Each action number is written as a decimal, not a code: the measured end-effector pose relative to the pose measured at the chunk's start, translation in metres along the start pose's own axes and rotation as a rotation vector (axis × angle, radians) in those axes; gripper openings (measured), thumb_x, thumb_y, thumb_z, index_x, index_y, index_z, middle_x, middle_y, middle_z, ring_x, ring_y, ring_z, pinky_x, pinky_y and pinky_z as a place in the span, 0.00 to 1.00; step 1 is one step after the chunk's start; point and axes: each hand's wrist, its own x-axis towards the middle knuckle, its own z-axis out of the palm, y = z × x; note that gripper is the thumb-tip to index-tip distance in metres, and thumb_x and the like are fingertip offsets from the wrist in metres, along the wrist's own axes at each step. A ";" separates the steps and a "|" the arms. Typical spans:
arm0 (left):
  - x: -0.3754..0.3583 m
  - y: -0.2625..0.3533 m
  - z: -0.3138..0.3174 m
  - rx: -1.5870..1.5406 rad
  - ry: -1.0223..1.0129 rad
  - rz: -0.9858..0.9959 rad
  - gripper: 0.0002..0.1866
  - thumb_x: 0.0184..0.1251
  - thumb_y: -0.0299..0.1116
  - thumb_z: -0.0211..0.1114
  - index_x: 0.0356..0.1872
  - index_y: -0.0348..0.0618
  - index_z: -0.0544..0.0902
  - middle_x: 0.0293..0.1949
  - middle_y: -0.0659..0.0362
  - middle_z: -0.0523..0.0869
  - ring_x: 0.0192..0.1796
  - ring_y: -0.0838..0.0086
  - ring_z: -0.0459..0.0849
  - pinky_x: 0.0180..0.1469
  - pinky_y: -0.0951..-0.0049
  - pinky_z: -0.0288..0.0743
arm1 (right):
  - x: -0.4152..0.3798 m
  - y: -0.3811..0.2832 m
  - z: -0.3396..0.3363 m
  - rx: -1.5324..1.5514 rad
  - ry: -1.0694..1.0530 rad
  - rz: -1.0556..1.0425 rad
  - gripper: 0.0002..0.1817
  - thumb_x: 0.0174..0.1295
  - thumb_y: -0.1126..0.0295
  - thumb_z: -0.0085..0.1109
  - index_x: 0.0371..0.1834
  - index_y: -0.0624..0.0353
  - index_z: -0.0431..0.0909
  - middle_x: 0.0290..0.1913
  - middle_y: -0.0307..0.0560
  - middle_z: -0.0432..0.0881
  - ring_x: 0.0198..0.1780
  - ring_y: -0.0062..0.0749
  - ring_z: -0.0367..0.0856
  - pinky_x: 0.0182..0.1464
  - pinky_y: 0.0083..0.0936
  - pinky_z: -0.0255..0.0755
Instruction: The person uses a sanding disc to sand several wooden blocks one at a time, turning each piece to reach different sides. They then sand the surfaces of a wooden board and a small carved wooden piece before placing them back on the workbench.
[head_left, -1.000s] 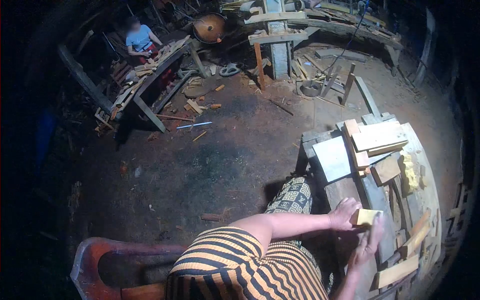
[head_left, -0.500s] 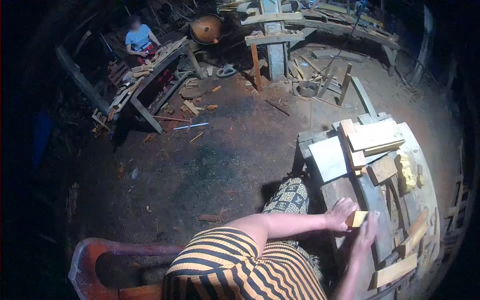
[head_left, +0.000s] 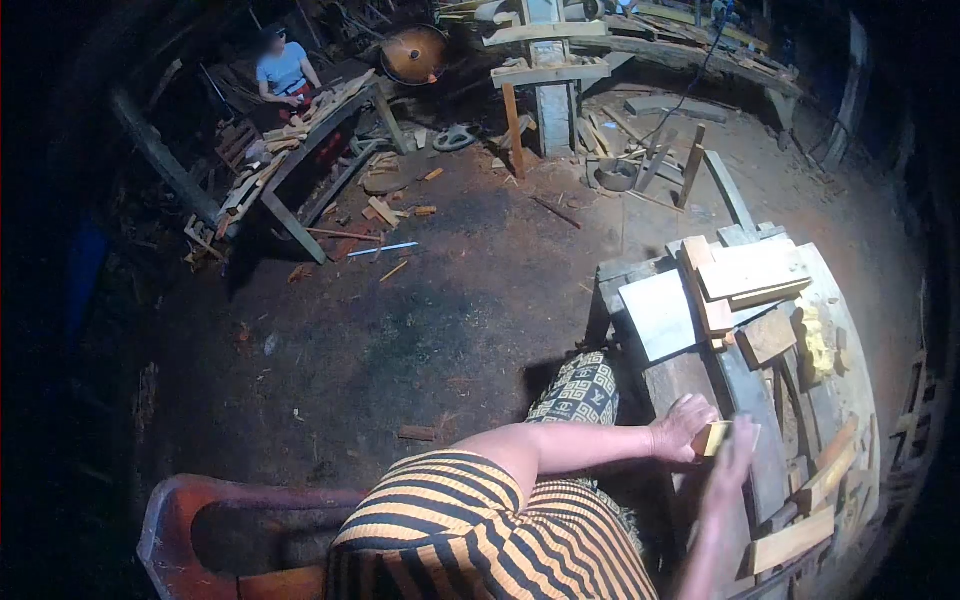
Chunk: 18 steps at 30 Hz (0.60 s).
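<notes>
Dim workshop all round us, lamplight catching the dark floor (head_left: 400, 330) and, at our right, a crowded workbench (head_left: 675, 380). Down at its near edge, our left hand (head_left: 685, 425) is wrapped round one end of a small wooden block (head_left: 713, 438), hiding that end from us. Our right hand (head_left: 733, 460) crosses in front of the wood, fingers up towards 12 o'clock, but it's a blur: we cannot tell whether it pinches, presses or only brushes. So the block lies between them, at 3 o'clock from the left hand and about 11 from the right; both are close, the left with the surer hold.

And its line? We make the long axis roughly 9 to 3, the visible far end pointing to 3 o'clock beyond our right fingers, though much is covered.

Outward from the block now: a pale sheet (head_left: 662, 315) at 11, stacked boards (head_left: 750, 272) just past 12, a yellow lump (head_left: 818, 340) between 1 and 2, a loose offcut (head_left: 795, 540) near 5. Farther off, around 10, a co-worker (head_left: 282, 68) is at another bench (head_left: 292, 228).
</notes>
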 end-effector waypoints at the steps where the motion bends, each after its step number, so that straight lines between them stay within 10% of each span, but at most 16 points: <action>1: 0.000 0.000 -0.001 -0.005 -0.006 -0.003 0.28 0.33 0.37 0.71 0.38 0.40 0.70 0.36 0.53 0.72 0.44 0.58 0.71 0.47 0.61 0.63 | -0.016 -0.029 0.008 -0.179 -0.061 -0.135 0.22 0.71 0.66 0.41 0.66 0.56 0.69 0.71 0.51 0.63 0.75 0.42 0.54 0.75 0.40 0.42; 5: 0.001 0.002 -0.007 -0.091 -0.057 -0.066 0.26 0.34 0.37 0.71 0.39 0.42 0.73 0.38 0.52 0.74 0.46 0.57 0.72 0.50 0.61 0.64 | -0.011 -0.050 0.005 -0.296 -0.153 -0.351 0.21 0.70 0.66 0.42 0.66 0.50 0.70 0.71 0.50 0.63 0.75 0.44 0.54 0.75 0.42 0.40; 12: 0.003 0.004 -0.006 -0.076 -0.055 -0.019 0.29 0.30 0.33 0.68 0.42 0.39 0.72 0.38 0.53 0.74 0.45 0.57 0.72 0.49 0.62 0.63 | 0.027 0.029 -0.014 0.016 0.090 0.043 0.22 0.69 0.68 0.43 0.65 0.61 0.69 0.71 0.52 0.63 0.74 0.44 0.54 0.74 0.37 0.41; 18: -0.002 -0.006 0.000 -0.058 -0.051 0.016 0.28 0.33 0.38 0.72 0.41 0.42 0.73 0.39 0.52 0.73 0.44 0.56 0.72 0.49 0.59 0.64 | -0.023 -0.044 0.010 -0.313 -0.182 -0.402 0.22 0.70 0.66 0.44 0.65 0.54 0.70 0.70 0.51 0.64 0.74 0.47 0.54 0.74 0.42 0.42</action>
